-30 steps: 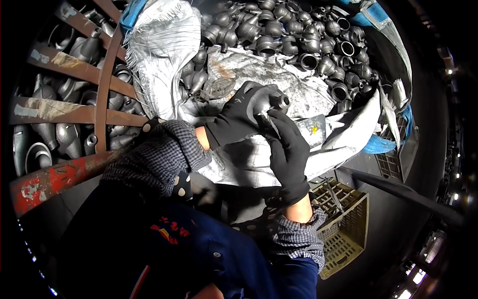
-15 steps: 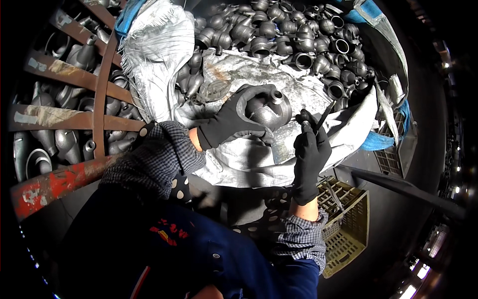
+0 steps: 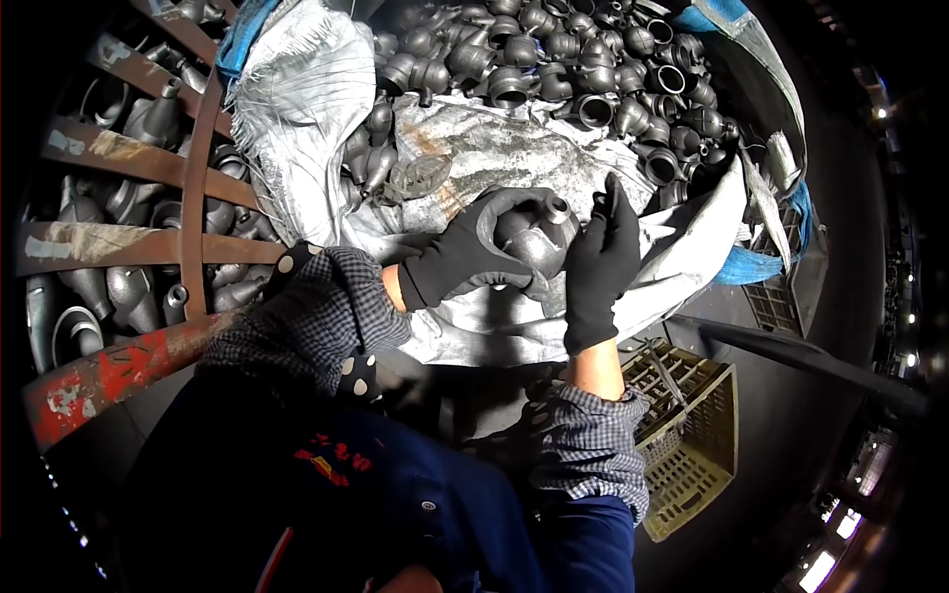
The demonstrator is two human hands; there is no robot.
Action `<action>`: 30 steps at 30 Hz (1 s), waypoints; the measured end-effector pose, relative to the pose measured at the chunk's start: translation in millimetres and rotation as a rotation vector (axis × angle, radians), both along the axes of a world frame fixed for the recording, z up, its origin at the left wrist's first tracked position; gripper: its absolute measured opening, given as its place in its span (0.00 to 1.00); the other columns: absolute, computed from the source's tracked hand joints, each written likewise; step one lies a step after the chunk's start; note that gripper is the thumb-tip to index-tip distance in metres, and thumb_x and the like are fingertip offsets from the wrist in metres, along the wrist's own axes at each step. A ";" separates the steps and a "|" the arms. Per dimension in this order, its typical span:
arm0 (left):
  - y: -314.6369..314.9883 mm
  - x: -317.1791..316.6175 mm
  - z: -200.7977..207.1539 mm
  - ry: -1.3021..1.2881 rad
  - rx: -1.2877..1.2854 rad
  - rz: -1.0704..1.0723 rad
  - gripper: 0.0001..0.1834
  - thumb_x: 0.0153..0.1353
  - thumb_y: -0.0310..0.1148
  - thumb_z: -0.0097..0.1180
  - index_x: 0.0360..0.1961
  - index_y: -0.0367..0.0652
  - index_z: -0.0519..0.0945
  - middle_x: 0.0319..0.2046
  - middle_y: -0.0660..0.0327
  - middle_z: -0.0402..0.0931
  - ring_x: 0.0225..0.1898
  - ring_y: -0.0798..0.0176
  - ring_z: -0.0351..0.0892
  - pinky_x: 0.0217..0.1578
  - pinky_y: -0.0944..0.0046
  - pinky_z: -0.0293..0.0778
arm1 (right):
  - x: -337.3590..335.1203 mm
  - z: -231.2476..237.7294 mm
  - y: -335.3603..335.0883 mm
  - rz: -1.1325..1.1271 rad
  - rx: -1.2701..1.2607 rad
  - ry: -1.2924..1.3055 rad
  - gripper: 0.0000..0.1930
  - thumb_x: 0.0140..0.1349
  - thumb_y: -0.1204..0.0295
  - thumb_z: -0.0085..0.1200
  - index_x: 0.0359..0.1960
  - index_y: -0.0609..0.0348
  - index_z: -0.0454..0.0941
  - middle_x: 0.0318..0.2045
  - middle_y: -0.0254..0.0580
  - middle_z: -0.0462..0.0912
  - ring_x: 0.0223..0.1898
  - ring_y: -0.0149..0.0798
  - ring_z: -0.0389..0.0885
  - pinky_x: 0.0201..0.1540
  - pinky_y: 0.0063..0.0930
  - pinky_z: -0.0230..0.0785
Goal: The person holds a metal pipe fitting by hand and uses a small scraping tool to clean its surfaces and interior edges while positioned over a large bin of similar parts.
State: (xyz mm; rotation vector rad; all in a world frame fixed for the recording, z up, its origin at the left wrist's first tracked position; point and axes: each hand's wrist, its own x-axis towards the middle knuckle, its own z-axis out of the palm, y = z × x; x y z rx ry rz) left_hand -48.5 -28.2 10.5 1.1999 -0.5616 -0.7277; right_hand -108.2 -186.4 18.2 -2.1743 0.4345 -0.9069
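My left hand (image 3: 460, 252), in a black glove, is wrapped round the left side of a dark grey metal casting (image 3: 539, 247). The casting has a rounded body and a short pipe neck with a hole at the upper right. My gloved right hand (image 3: 601, 262) is upright close against the casting's right side, fingers curled and pointing away from me. The slender dark tool it held a moment ago is now hard to make out against the glove. Beneath both hands is a white woven sack (image 3: 474, 331), its cloth stained rusty beyond them.
Many similar castings (image 3: 509, 87) are heaped at the sack's far side. At left, a brown metal cage (image 3: 195, 188) holds more castings, with a worn red bar (image 3: 129, 371) along its near side. A yellowish plastic crate (image 3: 692, 465) stands low at right, beside a dark bar (image 3: 791, 361).
My right hand has moved left, up against the casting, and turned; its tool no longer shows clearly. My left hand keeps its hold on the casting. The whole view has shifted slightly.
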 end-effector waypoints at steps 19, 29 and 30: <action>21.2 39.3 16.1 -0.026 -0.078 -0.184 0.26 0.61 0.44 0.59 0.53 0.37 0.75 0.45 0.60 0.77 0.46 0.71 0.75 0.49 0.70 0.72 | -13.9 23.8 -9.5 0.169 1.060 0.448 0.21 0.61 0.53 0.56 0.24 0.61 0.79 0.17 0.31 0.73 0.17 0.25 0.67 0.21 0.21 0.58; 14.6 31.6 -13.2 -0.082 0.172 -0.683 0.12 0.60 0.33 0.60 0.41 0.37 0.83 0.35 0.62 0.81 0.37 0.71 0.77 0.39 0.72 0.72 | -13.9 10.9 10.5 0.300 1.024 0.615 0.18 0.61 0.59 0.56 0.25 0.63 0.80 0.18 0.28 0.73 0.20 0.21 0.65 0.23 0.18 0.56; 15.0 28.7 -3.6 -0.075 0.226 -0.661 0.12 0.60 0.33 0.59 0.41 0.37 0.83 0.33 0.63 0.81 0.37 0.72 0.77 0.38 0.72 0.72 | -14.2 16.6 10.0 0.291 1.001 0.604 0.17 0.61 0.59 0.56 0.27 0.63 0.81 0.19 0.28 0.74 0.20 0.21 0.65 0.23 0.18 0.56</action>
